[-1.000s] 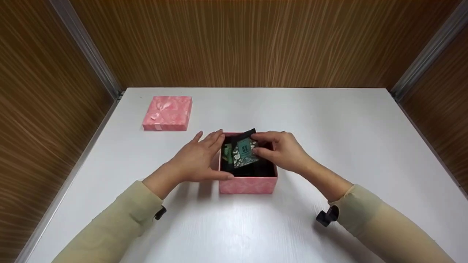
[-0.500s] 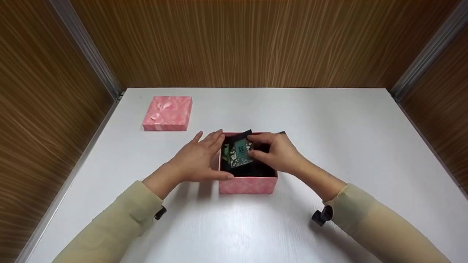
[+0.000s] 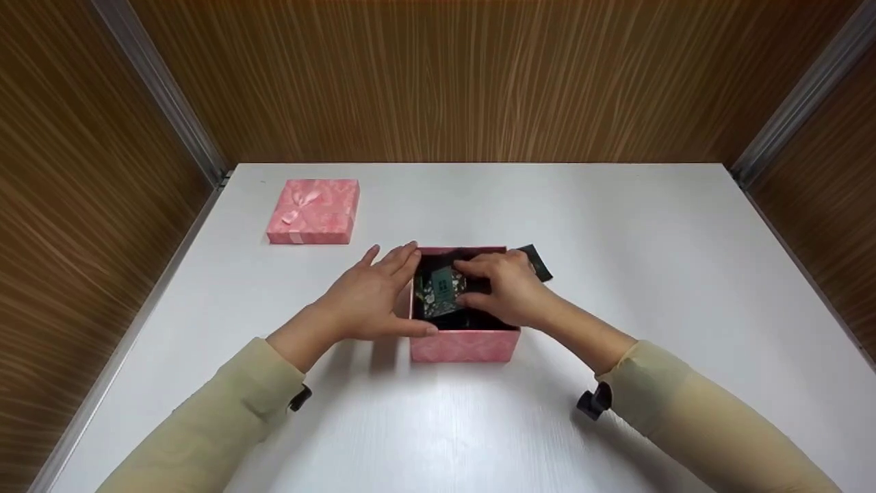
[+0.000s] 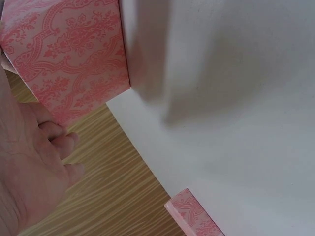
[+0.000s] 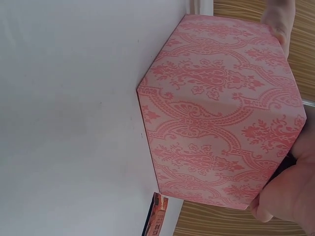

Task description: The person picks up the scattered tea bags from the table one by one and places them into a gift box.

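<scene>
An open pink patterned box (image 3: 462, 347) with a dark inside stands in front of me. My left hand (image 3: 369, 299) rests on its left side, fingers spread along the rim and thumb lying over the front edge. Inside, my right hand (image 3: 510, 287) pinches the right side of a flat packet (image 3: 441, 291) with a dark floral print and a green label. The packet lies low in the box's left half. Both wrist views show the box's patterned outer walls, and the packet is hidden in them.
A pink lid (image 3: 315, 211) with a ribbon bow lies at the back left of the white table. Just beyond the right hand, a dark flat packet (image 3: 537, 262) shows. The right wrist view has a narrow orange printed packet (image 5: 156, 216) beside the box. Brown wood-grain panels (image 3: 465, 82) enclose the table.
My right hand has moved left and lower with the floral packet, which now lies flatter inside the box. More of the dark packet behind that hand shows. The left hand stays put.
</scene>
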`<act>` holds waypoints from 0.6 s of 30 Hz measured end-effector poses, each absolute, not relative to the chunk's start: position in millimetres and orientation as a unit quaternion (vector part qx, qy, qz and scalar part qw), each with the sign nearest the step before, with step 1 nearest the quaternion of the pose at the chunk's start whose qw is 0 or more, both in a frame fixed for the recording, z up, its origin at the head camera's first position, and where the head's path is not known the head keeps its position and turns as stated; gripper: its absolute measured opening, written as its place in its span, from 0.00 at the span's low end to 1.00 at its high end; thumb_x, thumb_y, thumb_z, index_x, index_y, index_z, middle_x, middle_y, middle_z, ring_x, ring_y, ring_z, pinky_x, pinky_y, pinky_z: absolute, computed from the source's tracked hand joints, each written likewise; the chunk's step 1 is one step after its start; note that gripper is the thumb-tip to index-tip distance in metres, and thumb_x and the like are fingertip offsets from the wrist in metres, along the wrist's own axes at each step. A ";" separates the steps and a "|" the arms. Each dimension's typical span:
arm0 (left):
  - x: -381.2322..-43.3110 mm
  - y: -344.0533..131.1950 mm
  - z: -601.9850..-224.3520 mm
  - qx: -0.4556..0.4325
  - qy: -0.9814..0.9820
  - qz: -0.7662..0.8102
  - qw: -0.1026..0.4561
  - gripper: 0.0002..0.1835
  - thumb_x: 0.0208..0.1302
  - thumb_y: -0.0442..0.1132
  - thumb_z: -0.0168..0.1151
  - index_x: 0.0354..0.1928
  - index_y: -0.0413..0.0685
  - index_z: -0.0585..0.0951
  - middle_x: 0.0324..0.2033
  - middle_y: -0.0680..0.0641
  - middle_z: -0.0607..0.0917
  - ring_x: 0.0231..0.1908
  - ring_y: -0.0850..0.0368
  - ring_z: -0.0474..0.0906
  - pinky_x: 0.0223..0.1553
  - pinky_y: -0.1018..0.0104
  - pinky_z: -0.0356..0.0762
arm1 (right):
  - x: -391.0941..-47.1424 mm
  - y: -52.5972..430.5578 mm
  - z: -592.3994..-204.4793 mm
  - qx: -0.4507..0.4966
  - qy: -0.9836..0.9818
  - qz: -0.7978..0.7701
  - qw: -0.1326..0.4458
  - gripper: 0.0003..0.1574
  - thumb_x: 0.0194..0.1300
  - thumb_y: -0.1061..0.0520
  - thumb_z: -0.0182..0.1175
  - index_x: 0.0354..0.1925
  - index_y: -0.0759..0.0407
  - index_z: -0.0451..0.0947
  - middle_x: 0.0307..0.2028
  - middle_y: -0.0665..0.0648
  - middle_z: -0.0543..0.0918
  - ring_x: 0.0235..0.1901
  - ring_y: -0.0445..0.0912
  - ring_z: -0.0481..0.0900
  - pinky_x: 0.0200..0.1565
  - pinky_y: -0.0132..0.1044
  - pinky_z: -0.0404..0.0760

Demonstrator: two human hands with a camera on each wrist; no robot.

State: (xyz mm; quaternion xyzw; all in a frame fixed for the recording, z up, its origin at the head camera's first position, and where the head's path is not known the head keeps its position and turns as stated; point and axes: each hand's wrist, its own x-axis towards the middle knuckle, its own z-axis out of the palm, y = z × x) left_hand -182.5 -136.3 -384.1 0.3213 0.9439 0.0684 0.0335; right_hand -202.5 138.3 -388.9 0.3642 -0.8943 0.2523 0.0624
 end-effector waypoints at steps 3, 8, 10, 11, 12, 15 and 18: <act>-182.9 -136.5 -384.7 0.322 0.944 0.066 0.032 0.70 0.58 0.88 0.49 0.85 0.38 0.51 0.84 0.40 0.51 0.83 0.49 0.48 0.81 0.42 0.42 | -201.6 136.4 -389.6 0.350 -0.904 0.240 0.039 0.37 0.64 0.49 0.78 0.65 0.64 0.83 0.55 0.61 0.89 0.59 0.58 0.84 0.62 0.66 0.68; -182.9 -137.2 -383.8 0.320 0.945 0.064 0.034 0.71 0.57 0.89 0.47 0.85 0.39 0.51 0.84 0.40 0.50 0.83 0.49 0.47 0.81 0.43 0.42 | -200.6 133.2 -388.7 0.344 -0.909 0.233 0.020 0.39 0.64 0.46 0.77 0.67 0.62 0.82 0.55 0.60 0.88 0.59 0.57 0.82 0.62 0.67 0.63; -182.9 -137.4 -383.4 0.318 0.945 0.062 0.037 0.71 0.57 0.90 0.46 0.85 0.39 0.50 0.84 0.41 0.50 0.83 0.50 0.46 0.82 0.43 0.41 | -201.0 133.0 -389.2 0.345 -0.909 0.231 0.022 0.39 0.65 0.45 0.77 0.67 0.62 0.82 0.53 0.59 0.89 0.58 0.57 0.82 0.61 0.66 0.63; -182.8 -137.4 -383.1 0.317 0.946 0.061 0.038 0.71 0.57 0.90 0.46 0.85 0.39 0.50 0.84 0.41 0.50 0.83 0.50 0.46 0.82 0.44 0.40 | -201.3 133.3 -389.7 0.345 -0.909 0.233 0.024 0.39 0.65 0.45 0.77 0.67 0.61 0.82 0.52 0.58 0.89 0.57 0.56 0.83 0.61 0.65 0.64; -182.8 -137.3 -382.9 0.317 0.946 0.061 0.039 0.71 0.57 0.90 0.46 0.85 0.39 0.50 0.85 0.41 0.49 0.83 0.50 0.46 0.82 0.44 0.40 | -201.8 133.8 -390.3 0.345 -0.908 0.237 0.026 0.38 0.65 0.45 0.77 0.67 0.61 0.82 0.51 0.57 0.90 0.56 0.56 0.83 0.60 0.63 0.65; -183.2 -137.1 -383.1 0.319 0.945 0.061 0.037 0.71 0.58 0.89 0.47 0.85 0.39 0.51 0.84 0.41 0.50 0.83 0.49 0.47 0.82 0.44 0.40 | -204.1 136.6 -390.5 0.346 -0.896 0.277 0.040 0.35 0.66 0.48 0.76 0.66 0.62 0.83 0.45 0.54 0.91 0.53 0.53 0.86 0.62 0.59 0.71; -183.0 -137.2 -383.6 0.322 0.944 0.064 0.034 0.70 0.58 0.88 0.49 0.84 0.38 0.51 0.84 0.40 0.50 0.83 0.48 0.48 0.82 0.43 0.41 | -207.4 142.9 -385.5 0.334 -0.876 0.344 0.054 0.30 0.68 0.53 0.75 0.64 0.63 0.84 0.43 0.53 0.92 0.49 0.50 0.88 0.60 0.50 0.80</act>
